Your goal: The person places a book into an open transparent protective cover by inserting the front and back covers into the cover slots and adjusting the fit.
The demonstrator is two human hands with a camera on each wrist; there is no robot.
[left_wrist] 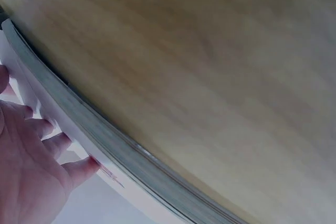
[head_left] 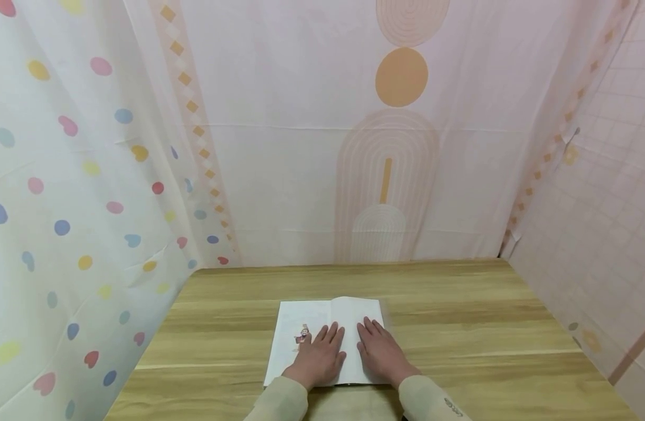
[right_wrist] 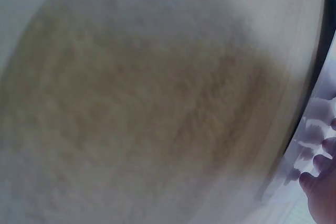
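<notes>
An open white book [head_left: 306, 325] lies on the wooden table [head_left: 459, 327], near its front edge. My left hand [head_left: 320, 355] rests flat on the left page beside a small coloured picture [head_left: 302, 336]. On the right page my right hand [head_left: 379, 347] presses down with straight fingers. In the left wrist view the left hand [left_wrist: 31, 166] lies on the page next to the book's stacked page edges [left_wrist: 105, 140]. The right wrist view is blurred and catches only the fingertips [right_wrist: 321, 182] at its right edge.
Patterned curtains enclose the table: a dotted one [head_left: 64, 204] on the left, a pale one with arches [head_left: 385, 146] behind, a checked one [head_left: 606, 222] on the right. Bare wood lies around the book.
</notes>
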